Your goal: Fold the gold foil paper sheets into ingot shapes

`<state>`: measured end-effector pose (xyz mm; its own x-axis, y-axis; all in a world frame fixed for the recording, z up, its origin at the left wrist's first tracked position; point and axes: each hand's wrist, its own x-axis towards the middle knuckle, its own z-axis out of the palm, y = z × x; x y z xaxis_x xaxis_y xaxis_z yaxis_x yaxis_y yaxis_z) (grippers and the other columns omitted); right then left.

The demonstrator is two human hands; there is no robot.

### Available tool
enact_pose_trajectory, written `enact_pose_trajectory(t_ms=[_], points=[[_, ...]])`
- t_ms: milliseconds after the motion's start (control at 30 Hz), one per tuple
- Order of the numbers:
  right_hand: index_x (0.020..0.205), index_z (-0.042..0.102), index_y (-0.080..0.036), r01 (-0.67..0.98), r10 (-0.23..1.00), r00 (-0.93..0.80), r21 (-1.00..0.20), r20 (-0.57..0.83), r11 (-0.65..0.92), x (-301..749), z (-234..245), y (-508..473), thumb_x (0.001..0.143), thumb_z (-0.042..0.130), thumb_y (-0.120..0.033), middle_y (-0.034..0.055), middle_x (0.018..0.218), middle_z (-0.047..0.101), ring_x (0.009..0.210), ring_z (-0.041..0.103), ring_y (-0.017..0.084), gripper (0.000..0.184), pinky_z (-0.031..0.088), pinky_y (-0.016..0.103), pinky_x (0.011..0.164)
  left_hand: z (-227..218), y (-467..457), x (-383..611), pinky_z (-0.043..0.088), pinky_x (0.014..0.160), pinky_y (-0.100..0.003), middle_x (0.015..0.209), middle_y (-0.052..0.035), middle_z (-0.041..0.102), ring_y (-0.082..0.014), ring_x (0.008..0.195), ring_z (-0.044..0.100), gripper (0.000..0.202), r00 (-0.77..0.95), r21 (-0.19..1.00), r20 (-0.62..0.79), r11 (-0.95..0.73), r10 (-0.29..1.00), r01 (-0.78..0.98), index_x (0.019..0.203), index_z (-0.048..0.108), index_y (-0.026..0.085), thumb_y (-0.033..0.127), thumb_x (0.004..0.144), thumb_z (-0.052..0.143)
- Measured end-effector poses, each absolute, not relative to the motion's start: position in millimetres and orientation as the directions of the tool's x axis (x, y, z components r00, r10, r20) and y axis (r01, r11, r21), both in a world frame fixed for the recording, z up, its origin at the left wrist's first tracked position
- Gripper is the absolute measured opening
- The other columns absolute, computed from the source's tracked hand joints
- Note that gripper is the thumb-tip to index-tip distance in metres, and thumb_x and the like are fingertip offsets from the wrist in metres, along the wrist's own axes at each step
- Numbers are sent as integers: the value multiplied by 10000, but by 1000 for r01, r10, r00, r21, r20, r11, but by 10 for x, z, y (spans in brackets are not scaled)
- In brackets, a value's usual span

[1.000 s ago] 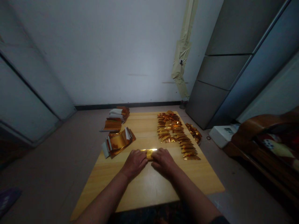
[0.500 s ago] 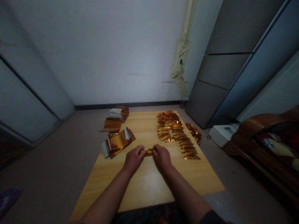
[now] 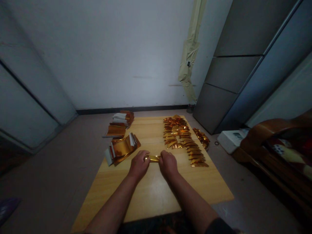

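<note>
A folded piece of gold foil paper point(image 3: 154, 158) spans the gap between my hands, just over the table. My left hand point(image 3: 139, 164) is closed on its left end, and my right hand point(image 3: 168, 163) grips the right end. The fingertips hide both ends of the paper. To the left lies a stack of gold foil sheets point(image 3: 122, 148), some with pale undersides showing. On the right, rows of folded gold foil pieces point(image 3: 195, 152) overlap one another.
The wooden table point(image 3: 148, 195) stands before a white wall. More foil sheets point(image 3: 116, 130) lie at its far left corner. A heap of gold pieces point(image 3: 201, 138) sits beyond the right edge, near a grey refrigerator point(image 3: 221, 87), a white box point(image 3: 230, 141) and carved wooden furniture point(image 3: 263, 156).
The gold paper between my hands has turned, so its bright flat face now shows more. Both hands keep their hold and have barely moved.
</note>
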<state>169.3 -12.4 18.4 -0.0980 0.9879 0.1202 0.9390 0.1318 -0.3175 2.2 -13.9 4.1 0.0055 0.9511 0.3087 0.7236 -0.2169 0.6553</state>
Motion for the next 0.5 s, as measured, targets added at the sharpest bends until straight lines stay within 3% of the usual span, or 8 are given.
enact_pose_trajectory(t_ms=[200, 500], points=[[908, 584, -191, 946, 986, -111, -290, 125, 144, 1691, 166, -123, 910, 502, -188, 48, 839, 657, 817, 573, 182, 82, 280, 278, 658, -25, -152, 11, 504, 867, -335, 988, -45, 657, -184, 945, 624, 161, 42, 655, 349, -276, 936, 704, 886, 643, 205, 189, 789, 515], [911, 566, -188, 960, 983, -145, -222, 117, 168, 1684, 121, -102, 966, 450, -206, 60, 864, 656, 829, 580, 187, 129, 297, 282, 675, -144, -194, -25, 525, 910, -350, 1114, -73, 614, -197, 1038, 620, 209, 96, 628, 391, -342, 915, 700, 897, 708, 216, 217, 839, 507]])
